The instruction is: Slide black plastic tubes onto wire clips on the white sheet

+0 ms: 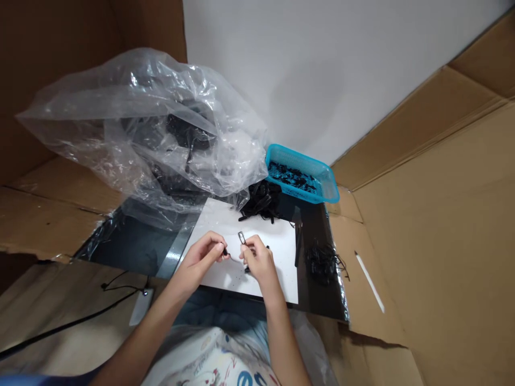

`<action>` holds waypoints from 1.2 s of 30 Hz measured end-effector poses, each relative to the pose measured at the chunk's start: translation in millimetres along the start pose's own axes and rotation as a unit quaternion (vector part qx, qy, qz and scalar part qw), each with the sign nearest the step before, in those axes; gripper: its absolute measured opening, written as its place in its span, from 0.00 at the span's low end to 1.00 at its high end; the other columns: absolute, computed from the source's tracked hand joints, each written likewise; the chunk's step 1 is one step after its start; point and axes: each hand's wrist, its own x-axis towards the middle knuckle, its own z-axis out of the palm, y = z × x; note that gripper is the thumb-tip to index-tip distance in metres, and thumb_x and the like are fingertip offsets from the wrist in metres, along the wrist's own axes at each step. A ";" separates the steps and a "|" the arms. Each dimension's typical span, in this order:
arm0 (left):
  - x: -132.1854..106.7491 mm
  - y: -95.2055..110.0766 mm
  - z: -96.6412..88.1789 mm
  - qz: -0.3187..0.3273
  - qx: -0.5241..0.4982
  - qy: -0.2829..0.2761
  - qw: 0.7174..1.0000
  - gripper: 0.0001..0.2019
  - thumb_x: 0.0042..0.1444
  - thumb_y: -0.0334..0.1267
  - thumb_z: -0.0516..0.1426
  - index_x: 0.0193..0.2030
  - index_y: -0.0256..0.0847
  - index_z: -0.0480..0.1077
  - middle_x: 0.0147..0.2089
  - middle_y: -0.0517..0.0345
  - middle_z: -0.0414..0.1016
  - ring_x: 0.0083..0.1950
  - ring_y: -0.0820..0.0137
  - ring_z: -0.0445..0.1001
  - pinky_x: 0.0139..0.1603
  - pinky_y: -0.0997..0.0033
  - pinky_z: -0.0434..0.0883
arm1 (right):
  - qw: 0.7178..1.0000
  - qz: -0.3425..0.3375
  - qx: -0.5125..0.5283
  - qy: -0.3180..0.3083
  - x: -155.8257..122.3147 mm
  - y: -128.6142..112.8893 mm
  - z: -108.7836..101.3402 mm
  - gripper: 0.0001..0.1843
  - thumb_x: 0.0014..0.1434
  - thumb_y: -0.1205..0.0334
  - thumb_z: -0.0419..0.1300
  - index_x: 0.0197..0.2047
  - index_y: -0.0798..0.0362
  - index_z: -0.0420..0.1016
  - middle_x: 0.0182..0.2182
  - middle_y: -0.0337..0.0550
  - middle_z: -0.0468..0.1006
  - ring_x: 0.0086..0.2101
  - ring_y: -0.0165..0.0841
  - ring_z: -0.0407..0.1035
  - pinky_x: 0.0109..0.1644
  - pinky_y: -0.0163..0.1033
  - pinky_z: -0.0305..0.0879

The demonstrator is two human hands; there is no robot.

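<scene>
A person works bare-handed over a white sheet [285,284] on a dark, glossy surface [124,241]. The right hand [258,259] holds a slim dark loop [241,237] in a narrow pinch grip, its rounded end rising past the fingertips. The loop's long axis runs away from the wearer, leaning slightly left. The left hand [204,255], its grip also closed to a pinch, holds a small black piece [226,251] just left of the loop, its exposed end pointing right; a thin strand appears to trail from it, though blur makes this uncertain. Beyond the hands lies a heap of black parts [263,199], near a perforated blue plastic basket [330,187] holding more small black pieces. A crinkled, transparent plastic bag [140,102] billows at left. At right are a wiry black tangle [322,262] and, on tan cardboard [438,225], a straight white stick [369,281] lying diagonally.
</scene>
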 end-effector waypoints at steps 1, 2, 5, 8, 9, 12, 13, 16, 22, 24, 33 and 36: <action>1.3 1.4 0.1 -0.004 -0.002 -0.002 1.000 0.14 0.58 0.50 0.59 0.35 0.40 0.69 0.30 0.61 0.68 0.33 0.72 0.68 0.36 0.75 0.65 | 1.000 0.000 -0.012 0.004 -0.2 1.3 -0.5 0.09 0.59 0.54 0.51 0.34 0.50 0.63 0.27 0.40 0.74 0.30 0.35 0.71 0.37 0.38 0.65; 2.6 3.0 0.2 -0.008 -0.005 -0.004 1.000 0.14 0.57 0.50 0.60 0.36 0.40 0.69 0.30 0.61 0.69 0.33 0.72 0.68 0.36 0.75 0.65 | 1.000 -0.001 -0.023 0.007 -0.3 2.3 -1.0 0.09 0.59 0.54 0.51 0.35 0.50 0.64 0.30 0.42 0.75 0.33 0.36 0.72 0.39 0.39 0.66; 5.6 7.8 0.9 -0.010 -0.016 -0.003 1.000 0.13 0.55 0.47 0.62 0.38 0.40 0.70 0.31 0.60 0.70 0.34 0.72 0.69 0.38 0.75 0.65 | 0.996 -0.025 -0.090 0.003 -0.9 5.3 -2.3 0.11 0.59 0.56 0.51 0.42 0.51 0.68 0.39 0.47 0.76 0.39 0.40 0.71 0.45 0.43 0.66; 6.2 11.0 1.9 -0.009 -0.008 -0.004 1.000 0.12 0.54 0.45 0.63 0.38 0.39 0.70 0.32 0.59 0.71 0.35 0.71 0.69 0.38 0.74 0.66 | 0.973 -0.072 -0.208 0.073 -3.4 7.8 -3.5 0.16 0.59 0.57 0.53 0.49 0.52 0.68 0.44 0.53 0.72 0.44 0.46 0.67 0.48 0.51 0.64; 6.0 11.6 2.2 -0.008 -0.003 -0.005 1.000 0.12 0.53 0.44 0.63 0.37 0.39 0.70 0.32 0.58 0.71 0.35 0.71 0.69 0.38 0.74 0.66 | 0.963 -0.090 -0.227 0.111 -4.8 7.3 -4.2 0.16 0.59 0.56 0.54 0.49 0.53 0.68 0.44 0.54 0.71 0.45 0.47 0.66 0.48 0.52 0.63; 5.5 11.4 3.6 -0.009 0.007 -0.004 1.000 0.12 0.53 0.44 0.63 0.37 0.39 0.70 0.31 0.59 0.69 0.33 0.71 0.67 0.36 0.74 0.65 | 0.960 -0.165 -0.199 0.111 -9.4 -1.7 -8.2 0.09 0.61 0.57 0.54 0.43 0.53 0.67 0.39 0.51 0.72 0.42 0.43 0.65 0.47 0.48 0.63; 5.5 10.8 4.2 -0.009 0.008 -0.005 1.000 0.12 0.53 0.45 0.63 0.37 0.39 0.70 0.30 0.59 0.69 0.32 0.71 0.67 0.35 0.74 0.65 | 0.962 -0.190 -0.185 0.069 -10.6 -6.7 -9.7 0.07 0.63 0.58 0.54 0.40 0.52 0.67 0.36 0.48 0.72 0.40 0.41 0.65 0.45 0.45 0.62; 5.8 8.2 5.8 -0.015 0.010 -0.023 1.000 0.13 0.53 0.46 0.63 0.37 0.39 0.69 0.29 0.60 0.69 0.31 0.71 0.67 0.34 0.74 0.65 | 0.955 -0.229 -0.185 -0.038 -12.0 -20.4 -14.0 0.06 0.64 0.60 0.54 0.35 0.52 0.67 0.30 0.44 0.72 0.35 0.37 0.64 0.40 0.41 0.59; 4.4 9.3 4.2 -0.026 0.061 -0.095 0.993 0.14 0.52 0.47 0.62 0.35 0.37 0.70 0.26 0.60 0.67 0.28 0.72 0.64 0.31 0.74 0.63 | 0.948 -0.240 -0.190 -0.091 -14.3 -20.7 -17.5 0.07 0.59 0.68 0.50 0.29 0.51 0.60 0.26 0.41 0.66 0.31 0.35 0.63 0.36 0.38 0.56; 4.4 10.4 3.4 -0.021 0.093 -0.116 0.989 0.12 0.52 0.45 0.61 0.33 0.36 0.70 0.26 0.60 0.67 0.28 0.72 0.63 0.30 0.74 0.62 | 0.940 -0.254 -0.211 -0.084 -17.8 -18.6 -15.6 0.08 0.59 0.69 0.48 0.28 0.51 0.58 0.25 0.40 0.65 0.30 0.35 0.62 0.35 0.38 0.55; 4.4 10.2 2.3 -0.093 0.052 -0.166 0.980 0.06 0.44 0.36 0.61 0.26 0.38 0.67 0.21 0.64 0.61 0.23 0.75 0.57 0.26 0.75 0.55 | 0.929 -0.249 -0.240 0.131 -12.7 -16.7 -59.8 0.10 0.60 0.68 0.47 0.26 0.50 0.57 0.23 0.41 0.65 0.26 0.34 0.61 0.32 0.38 0.56; -0.4 13.3 -0.4 -0.098 -0.030 -0.165 0.981 0.10 0.48 0.43 0.62 0.30 0.38 0.71 0.23 0.62 0.62 0.25 0.74 0.60 0.27 0.74 0.55 | 0.934 -0.074 -0.248 0.246 -15.5 -4.9 -113.4 0.09 0.59 0.59 0.52 0.27 0.49 0.63 0.23 0.42 0.70 0.27 0.36 0.65 0.32 0.40 0.56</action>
